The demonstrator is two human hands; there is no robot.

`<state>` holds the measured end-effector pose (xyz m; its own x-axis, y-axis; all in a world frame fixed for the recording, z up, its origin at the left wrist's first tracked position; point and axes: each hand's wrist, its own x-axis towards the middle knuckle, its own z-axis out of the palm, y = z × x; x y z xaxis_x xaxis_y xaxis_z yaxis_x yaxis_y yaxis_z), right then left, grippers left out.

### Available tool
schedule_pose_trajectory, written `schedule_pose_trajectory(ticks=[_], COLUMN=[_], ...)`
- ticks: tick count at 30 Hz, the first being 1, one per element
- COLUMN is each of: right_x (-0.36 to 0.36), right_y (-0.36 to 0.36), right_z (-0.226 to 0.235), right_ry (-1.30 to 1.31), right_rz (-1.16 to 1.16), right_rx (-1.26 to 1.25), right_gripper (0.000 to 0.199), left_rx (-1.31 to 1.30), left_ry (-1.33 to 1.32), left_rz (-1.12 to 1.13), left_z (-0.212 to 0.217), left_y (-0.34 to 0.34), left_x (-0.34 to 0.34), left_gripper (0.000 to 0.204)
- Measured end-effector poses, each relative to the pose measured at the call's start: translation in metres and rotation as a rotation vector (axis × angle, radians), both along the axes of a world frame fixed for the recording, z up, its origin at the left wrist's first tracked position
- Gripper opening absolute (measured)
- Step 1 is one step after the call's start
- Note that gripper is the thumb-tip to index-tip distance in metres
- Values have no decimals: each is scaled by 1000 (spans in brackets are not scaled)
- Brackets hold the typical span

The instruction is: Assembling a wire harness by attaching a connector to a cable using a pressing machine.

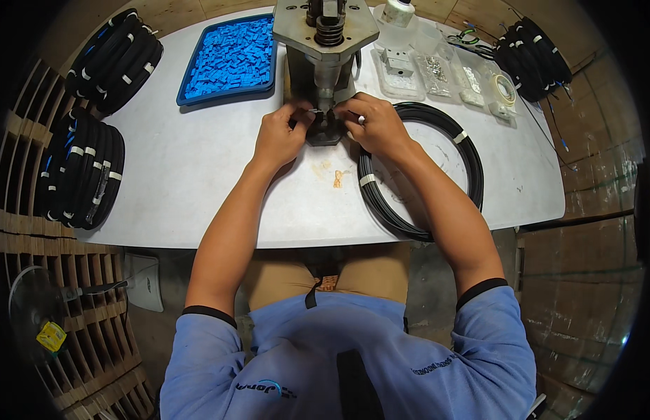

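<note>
Currently, left hand (281, 134) and right hand (377, 126) curl nearly closed, upper centre; hold unclear. Cable coil (473, 164) looks springy; grip bands (460, 137).

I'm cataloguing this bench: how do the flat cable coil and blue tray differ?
The cable coil is round, the tray rectangular. The coil is black with white bands; the tray is dark blue. The coil is open-centred; the tray holds small blue pieces. Both lie on the white table.

We look down and forward from the person's head, through the left of two fisheye cameras. We sit close above the shirt (297, 350), with the left hand (277, 136) and right hand (379, 127) farther off over the desk (178, 175).
</note>
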<state>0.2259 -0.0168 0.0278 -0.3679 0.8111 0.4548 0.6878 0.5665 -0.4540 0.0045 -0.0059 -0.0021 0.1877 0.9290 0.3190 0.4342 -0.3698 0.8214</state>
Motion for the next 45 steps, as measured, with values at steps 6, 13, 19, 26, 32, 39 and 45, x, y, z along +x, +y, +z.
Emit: schedule_pose_trajectory(ticks=[6, 13, 19, 26, 32, 39, 45], right_x=[-2, -2, -2, -4, -3, -4, -4], right_y=[-2, -1, -1, -1, -2, -3, -2], right_z=[2, 0, 1, 2, 5, 4, 1], right_ry=[-10, -14, -8, -9, -10, -10, -23], right_rz=[-16, -47, -43, -53, -49, -63, -57], right_rx=[8, -38, -79, -80, -83, -108, -62], right_gripper=[24, 29, 29, 28, 29, 35, 33], left_rx=[-25, -30, -43, -33, -38, -33, -42], left_ry=[12, 5, -4, -14, -14, -10, -12], left_rz=[15, 21, 21, 27, 21, 23, 26], left_z=[1, -2, -4, -4, -3, 0, 0], left_y=[0, 2, 2, 2, 3, 0, 0], left_x=[1, 1, 1, 1, 2, 2, 1], left_gripper=[19, 19, 20, 19, 19, 20, 20])
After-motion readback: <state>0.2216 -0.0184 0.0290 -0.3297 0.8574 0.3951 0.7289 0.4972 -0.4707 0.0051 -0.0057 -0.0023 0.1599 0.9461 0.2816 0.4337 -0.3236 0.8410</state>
